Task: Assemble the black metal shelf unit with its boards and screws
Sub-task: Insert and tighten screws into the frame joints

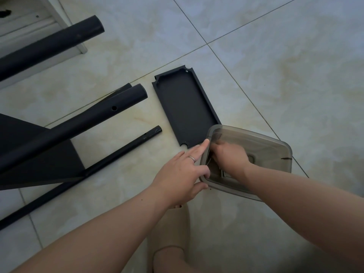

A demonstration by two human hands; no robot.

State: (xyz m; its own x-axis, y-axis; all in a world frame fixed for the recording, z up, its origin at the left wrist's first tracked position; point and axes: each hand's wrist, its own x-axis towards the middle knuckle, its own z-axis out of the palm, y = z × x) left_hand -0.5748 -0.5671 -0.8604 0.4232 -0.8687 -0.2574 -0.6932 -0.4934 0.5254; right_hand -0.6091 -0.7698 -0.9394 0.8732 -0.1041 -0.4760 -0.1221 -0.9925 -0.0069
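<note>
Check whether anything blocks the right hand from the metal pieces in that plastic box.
Nothing visible does. The plastic box is open at the top and the right hand is inside it, beside the small metal pieces. The left hand holds the box's near rim, clear of the opening. Blur hides the right hand's grip.

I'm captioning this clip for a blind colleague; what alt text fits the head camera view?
A person's right hand reaches into a smoky plastic container on the tiled floor, its grip blurred, while the left hand holds the container's left rim. A black shelf board lies just beyond, with black metal tubes to the left.
</note>
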